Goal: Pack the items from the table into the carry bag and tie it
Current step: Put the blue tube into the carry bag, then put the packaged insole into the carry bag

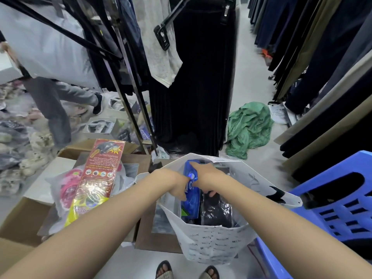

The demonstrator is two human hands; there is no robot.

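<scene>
A white printed carry bag [211, 242] stands open in front of me. A blue plastic packet [191, 198] stands upright inside its mouth, beside dark wrapped items [217, 212]. My left hand [177, 186] grips the packet's left side with the thumb on its face. My right hand [207, 176] reaches over the packet's top edge, fingers curled down into the bag; whether it holds the packet or the dark items is unclear. A red and yellow insole pack [94, 178] and a pink item in clear plastic [68, 184] lie on cardboard boxes to the left.
Cardboard boxes [18, 222] fill the left foreground. A blue plastic stool [330, 206] stands at the right. Clothes racks [124, 93] with hanging garments line both sides. A green cloth [249, 125] lies on the floor. Another person's legs [58, 109] are at the left.
</scene>
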